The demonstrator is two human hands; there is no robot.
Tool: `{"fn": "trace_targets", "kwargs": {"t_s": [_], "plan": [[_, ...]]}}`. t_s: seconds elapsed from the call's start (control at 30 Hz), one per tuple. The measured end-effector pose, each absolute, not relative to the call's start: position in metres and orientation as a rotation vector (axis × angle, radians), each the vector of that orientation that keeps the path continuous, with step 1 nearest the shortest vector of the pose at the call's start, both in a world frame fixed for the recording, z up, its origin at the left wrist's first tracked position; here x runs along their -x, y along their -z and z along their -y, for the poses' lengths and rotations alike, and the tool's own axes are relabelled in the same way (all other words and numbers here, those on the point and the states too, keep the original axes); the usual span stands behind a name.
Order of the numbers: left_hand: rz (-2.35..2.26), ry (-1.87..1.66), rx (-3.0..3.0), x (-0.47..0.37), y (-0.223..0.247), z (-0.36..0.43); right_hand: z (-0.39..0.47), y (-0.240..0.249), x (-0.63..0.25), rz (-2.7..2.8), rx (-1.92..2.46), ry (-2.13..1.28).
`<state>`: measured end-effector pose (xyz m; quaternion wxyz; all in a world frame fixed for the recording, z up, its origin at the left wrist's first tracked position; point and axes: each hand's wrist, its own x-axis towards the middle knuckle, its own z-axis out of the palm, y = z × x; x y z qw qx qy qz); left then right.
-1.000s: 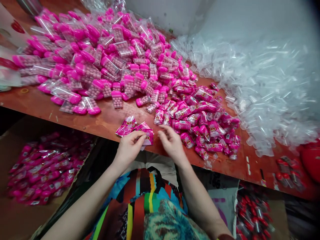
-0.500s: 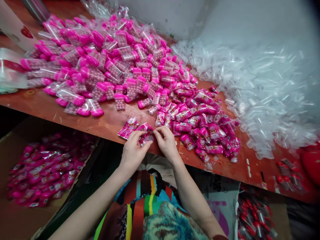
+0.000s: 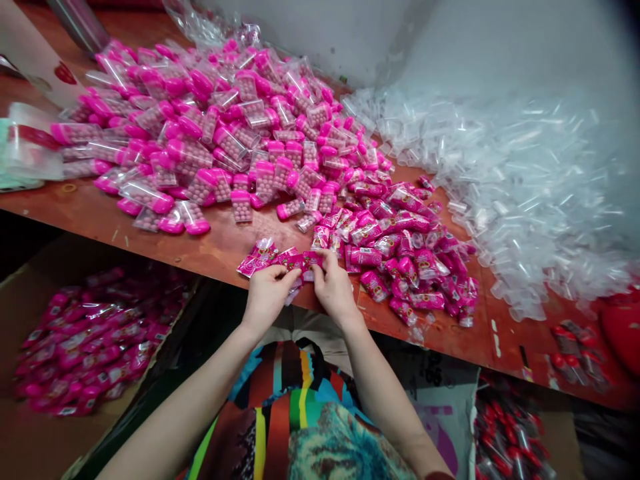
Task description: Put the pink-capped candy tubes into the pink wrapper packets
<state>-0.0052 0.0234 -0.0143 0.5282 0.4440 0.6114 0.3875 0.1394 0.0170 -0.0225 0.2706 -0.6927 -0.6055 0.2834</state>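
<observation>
Left hand (image 3: pixel 271 293) and right hand (image 3: pixel 333 287) each pinched on one pink printed plastic wrapper (image 3: pixel 311 260), held at front edge of reddish-brown bench (image 3: pixel 217 235), pink-capped clear plastic bottles (image 3: pixel 230 137) heaped behind.

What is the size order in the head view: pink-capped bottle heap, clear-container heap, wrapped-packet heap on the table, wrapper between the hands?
1. Pink-capped bottle heap, clear-container heap: too alike to rank
2. Wrapped-packet heap
3. Wrapper, partly hidden
</observation>
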Motion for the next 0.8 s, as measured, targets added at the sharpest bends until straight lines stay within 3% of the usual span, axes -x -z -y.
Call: {"fn": "trace_targets", "kwargs": {"t_s": [0.2,0.43,0.7,0.8], "plan": [[-1.317,-0.998,-0.792,0.012,0.007,-0.025,-0.009,0.003,-0.143,1.854,2.075,-0.415],[-1.268,-1.023,-0.632,0.003,0.005,-0.026,-0.016,0.016,-0.129,1.277,1.544,-1.089],[-1.260,-1.020,-0.637,0.012,-0.001,-0.023,-0.005,0.006,-0.146,1.685,2.006,-0.566],[-1.125,-0.954,-0.571,0.008,-0.004,-0.024,-0.006,0.002,-0.136,1.404,1.739,-0.809]]}}
